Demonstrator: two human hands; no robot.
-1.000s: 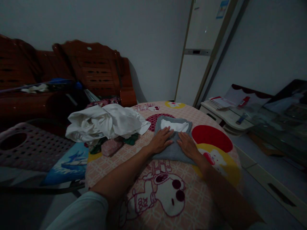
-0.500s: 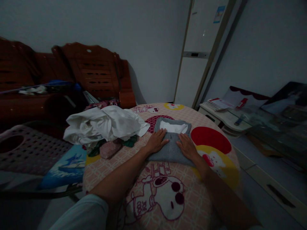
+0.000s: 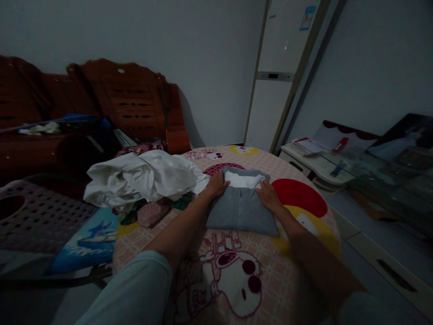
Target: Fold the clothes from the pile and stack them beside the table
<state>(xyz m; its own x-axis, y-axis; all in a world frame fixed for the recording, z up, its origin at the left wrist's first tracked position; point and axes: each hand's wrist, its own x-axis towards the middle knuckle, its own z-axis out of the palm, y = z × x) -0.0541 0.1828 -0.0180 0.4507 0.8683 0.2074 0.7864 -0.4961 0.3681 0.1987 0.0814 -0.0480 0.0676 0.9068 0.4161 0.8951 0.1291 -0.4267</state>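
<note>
A folded grey garment [image 3: 242, 210] lies flat on a round table, a strip of white cloth [image 3: 244, 180] showing near its far end. My left hand [image 3: 217, 184] grips its far left edge, thumb on top beside the white strip. On the opposite side my right hand [image 3: 269, 197] holds the right edge, its thumb and fingertips at the end of the white cloth. The undersides of the fingers are hidden. Left of my left hand rests a crumpled heap of white cloth [image 3: 149, 176], with a small pink bundle [image 3: 153, 213] in front of it.
A patterned pink tablecloth [image 3: 277, 289] covers the table. Behind stands a wooden bench [image 3: 125, 106]; a plastic chair [image 3: 50, 214] with a blue cushion [image 3: 91, 241] is at the left. A glass-topped cabinet [image 3: 382, 180] runs along the right, near a tall white unit [image 3: 270, 104].
Both hands have slid outward and away from me, from lying flat on the grey garment to its far side edges. The view has shifted slightly.
</note>
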